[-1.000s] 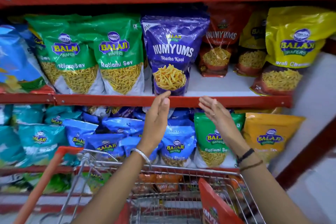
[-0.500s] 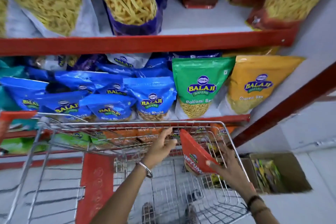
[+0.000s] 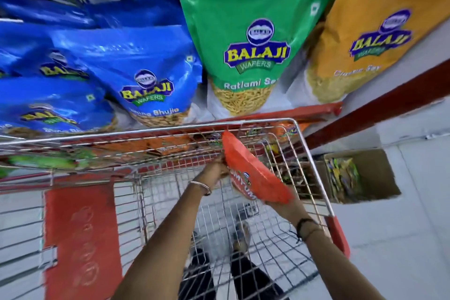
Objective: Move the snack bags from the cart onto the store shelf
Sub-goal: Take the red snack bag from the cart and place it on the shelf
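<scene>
A red Numyums snack bag point(image 3: 253, 173) stands tilted inside the wire cart point(image 3: 314, 178), near its far right corner. My left hand point(image 3: 215, 173) grips the bag's left edge, partly hidden behind it. My right hand point(image 3: 283, 204) holds the bag from below at its lower right corner. The red-edged store shelf point(image 3: 304, 113) just beyond the cart carries blue bags point(image 3: 146, 80), a green Ratlami Sev bag point(image 3: 255, 39) and a yellow bag point(image 3: 365, 39).
A red child-seat flap point(image 3: 80, 241) hangs in the cart's left half. An open cardboard box point(image 3: 370, 175) with packets sits on the floor to the right. Orange and green packets point(image 3: 155, 146) show on the lower shelf through the cart's wire front. My feet show below the cart.
The view has dropped from the upper shelf to the cart. Both hands came down from the shelf edge into the cart and closed on the red Numyums bag.
</scene>
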The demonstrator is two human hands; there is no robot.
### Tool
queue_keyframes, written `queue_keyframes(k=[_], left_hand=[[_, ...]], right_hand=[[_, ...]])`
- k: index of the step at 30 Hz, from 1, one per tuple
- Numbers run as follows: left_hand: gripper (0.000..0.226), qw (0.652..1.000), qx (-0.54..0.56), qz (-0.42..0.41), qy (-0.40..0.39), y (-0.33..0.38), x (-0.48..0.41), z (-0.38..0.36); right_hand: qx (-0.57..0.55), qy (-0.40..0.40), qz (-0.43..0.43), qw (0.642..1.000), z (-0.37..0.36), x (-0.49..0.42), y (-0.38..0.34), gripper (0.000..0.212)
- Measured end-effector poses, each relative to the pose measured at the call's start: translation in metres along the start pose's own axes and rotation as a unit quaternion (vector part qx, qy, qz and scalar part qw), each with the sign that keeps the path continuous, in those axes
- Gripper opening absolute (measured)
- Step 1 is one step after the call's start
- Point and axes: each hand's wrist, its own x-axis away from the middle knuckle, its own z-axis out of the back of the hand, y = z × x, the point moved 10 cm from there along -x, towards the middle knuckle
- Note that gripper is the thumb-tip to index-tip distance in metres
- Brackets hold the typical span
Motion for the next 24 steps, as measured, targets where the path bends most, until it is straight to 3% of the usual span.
queue_keyframes(k=[2,4,7,10,13,17,21,24], left_hand=[[0.034,0.999,0.023,0.026,0.025,-0.012,-0.008,0.005],[0.019,0.999,-0.02,0.028,0.036,-0.016,-0.013,0.005],[0.03,0.997,-0.07,-0.017,0.035,-0.013,-0.015,-0.003],[0.023,0.995,-0.059,-0.043,0.063,-0.008,-0.008,-0.004],[0.025,0.989,0.008,-0.053,0.138,-0.009,0.007,0.003],[0.018,0.976,0.06,-0.046,0.202,-0.011,0.038,0.007],[0.019,0.965,0.068,-0.079,0.242,0.012,0.081,0.011],[0.024,0.947,0.104,-0.145,0.267,0.04,0.118,0.012]], right_hand=[[0.035,0.014,0.007,0.999,-0.003,-0.002,0.003,0.043],[0.075,0.027,0.004,0.997,-0.003,0.0,0.003,0.026],[0.082,0.038,0.009,0.996,-0.002,0.0,0.006,0.025],[0.038,0.057,0.023,0.997,-0.003,-0.002,0.006,0.021],[0.049,0.062,0.035,0.996,-0.001,-0.002,-0.001,0.043],[0.093,0.094,0.079,0.988,0.016,0.008,-0.023,0.011],[0.074,0.115,0.139,0.981,0.041,0.037,-0.058,0.011],[0.031,0.108,0.181,0.977,0.058,0.063,-0.08,0.033]])
